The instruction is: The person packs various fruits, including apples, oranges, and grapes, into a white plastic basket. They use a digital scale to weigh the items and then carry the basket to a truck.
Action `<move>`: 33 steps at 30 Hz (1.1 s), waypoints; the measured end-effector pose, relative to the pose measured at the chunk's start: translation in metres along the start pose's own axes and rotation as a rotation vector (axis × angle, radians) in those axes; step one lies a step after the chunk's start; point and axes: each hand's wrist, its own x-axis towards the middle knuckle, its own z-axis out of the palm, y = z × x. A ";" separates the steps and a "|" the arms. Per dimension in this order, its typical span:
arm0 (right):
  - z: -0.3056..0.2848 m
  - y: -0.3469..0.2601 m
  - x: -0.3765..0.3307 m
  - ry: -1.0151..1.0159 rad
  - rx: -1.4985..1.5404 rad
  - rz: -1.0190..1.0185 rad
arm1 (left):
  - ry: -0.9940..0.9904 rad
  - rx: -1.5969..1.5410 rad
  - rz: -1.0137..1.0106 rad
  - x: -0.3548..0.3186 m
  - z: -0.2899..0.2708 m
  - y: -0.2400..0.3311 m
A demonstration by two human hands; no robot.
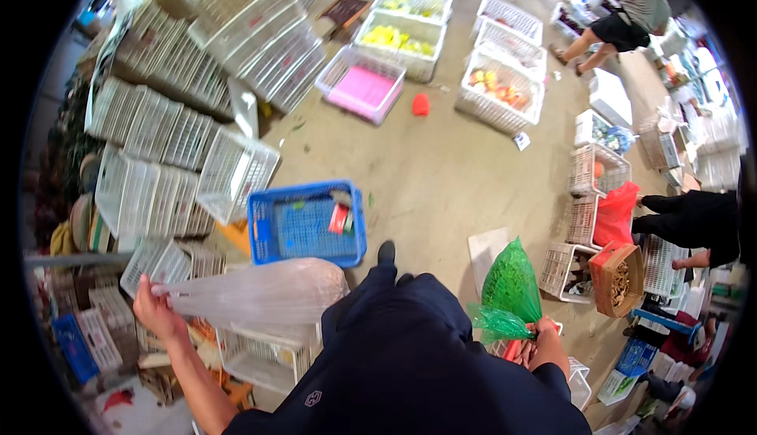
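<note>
My left hand (161, 314), stretched out to the left, is closed on the gathered neck of a clear plastic bag (260, 287). The bag stretches sideways to my body, its rounded end beside my thigh; what it contains is hard to make out. On the right, my right hand (546, 342) grips a green plastic bag (511, 281) near its bunched neck. That bag bulges, and its contents look leafy or green through the film. Just beyond the clear bag stands a blue plastic crate (307, 261) with a small red packet (338, 218) inside.
White crates (169, 131) are stacked high on the left. Ahead, a crate with a pink bottom (364, 88) and crates of yellow and reddish produce (498, 88) stand on the floor. To the right are a red bag (617, 214), a cardboard box (617, 277) and other people.
</note>
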 end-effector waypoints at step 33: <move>-0.044 -0.415 0.035 0.139 0.175 -0.176 | -0.233 -0.628 -0.163 0.246 0.806 0.063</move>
